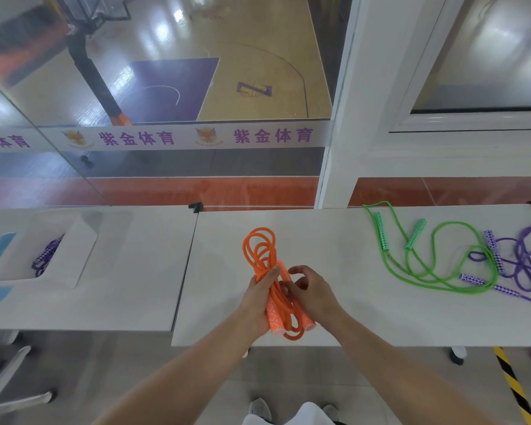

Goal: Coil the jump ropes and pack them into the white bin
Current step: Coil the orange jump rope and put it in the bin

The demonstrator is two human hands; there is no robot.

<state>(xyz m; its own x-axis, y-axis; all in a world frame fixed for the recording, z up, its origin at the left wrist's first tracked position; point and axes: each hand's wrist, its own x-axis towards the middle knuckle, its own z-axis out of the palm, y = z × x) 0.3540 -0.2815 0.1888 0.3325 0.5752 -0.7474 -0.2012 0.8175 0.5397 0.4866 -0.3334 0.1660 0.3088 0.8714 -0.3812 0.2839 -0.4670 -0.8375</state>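
Orange cord is being gathered into a bundle over the middle table (334, 302), where a person's left hand (259, 297) is gripping the orange jump rope (259, 250) with fingers curled round its loops and handles, while the right hand (311, 291) is curling against the strands, apparently pinching a turn of cord at the bundle's waist. Judging by how the loops are springing outward above the fists, the cord is looking light and pliable but somewhat springy, likely to uncoil if released; the patterned handles are appearing rigid, and the safest hold is probably at the middle, where handles and strands are being squeezed together. To the left of the orange bundle, well apart on the neighbouring table, the white bin (83, 262) is sitting with one purple rope in the bin (48, 254) already lying inside. To the right of the orange bundle, a green jump rope (442, 279) is sprawling loose with its two handles near the far edge, and beyond it a purple jump rope (524, 262) is lying tangled, crossing the green cord. Counted out: one orange rope in hand, one green and at least one purple waiting uncoiled (the tangle is running off the frame's right edge), one purple packed, and a single bin.
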